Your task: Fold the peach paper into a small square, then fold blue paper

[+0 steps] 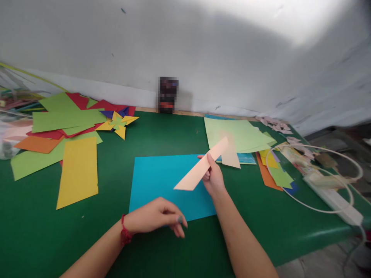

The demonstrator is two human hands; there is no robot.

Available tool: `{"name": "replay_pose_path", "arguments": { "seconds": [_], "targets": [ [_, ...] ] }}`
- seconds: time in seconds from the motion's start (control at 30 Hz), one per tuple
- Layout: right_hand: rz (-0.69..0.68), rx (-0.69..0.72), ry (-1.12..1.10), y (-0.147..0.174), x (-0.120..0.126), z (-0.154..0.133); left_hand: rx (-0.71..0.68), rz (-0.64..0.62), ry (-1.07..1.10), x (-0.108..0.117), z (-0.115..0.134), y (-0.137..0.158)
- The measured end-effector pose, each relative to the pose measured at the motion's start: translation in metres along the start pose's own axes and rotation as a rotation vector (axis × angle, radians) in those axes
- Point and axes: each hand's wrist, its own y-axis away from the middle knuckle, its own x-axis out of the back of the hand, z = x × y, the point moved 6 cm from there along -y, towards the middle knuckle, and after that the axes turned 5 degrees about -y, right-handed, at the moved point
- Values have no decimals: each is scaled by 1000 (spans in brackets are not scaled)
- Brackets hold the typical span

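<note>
1. With left hand [158, 217] half curled and holding nothing, at the blue sheet's [156, 177] near edge.
2. Pinching peach paper [195, 177] in right hand [215, 177], above the sheet's right part.
3. Lying on the counter [168, 135]: yellow paper [79, 173] left of the sheet, star [118, 122] beyond its far left corner.

Plain blue sheet [156, 177] on dk green counter [174, 135]. Peach strip [199, 168] over sheet's R half; lt green sheets [243, 135] behind R. L of it, yellow sheet [78, 170]; behind L, yellow star [118, 122] w/ lt green ctr. Red bracelet [125, 234] by front L corner.
</note>
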Motion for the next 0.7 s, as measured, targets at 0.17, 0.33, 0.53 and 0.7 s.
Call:
{"name": "replay_pose_path", "arguments": {
  "seconds": [0.17,0.33,0.53,0.7],
  "targets": [
    [-120,-105,149,16,-22,11,-30,435,291,30,-8,-2],
    [-365,-144,334,34,-50,29,-42,349,231,20,0,-1],
    [-229,-54,336,26,-38,22,32,288,178,17,-2,0],
    [3,-78,64,14,-19,15,3,313,178,28,6,8]
  ]
}}
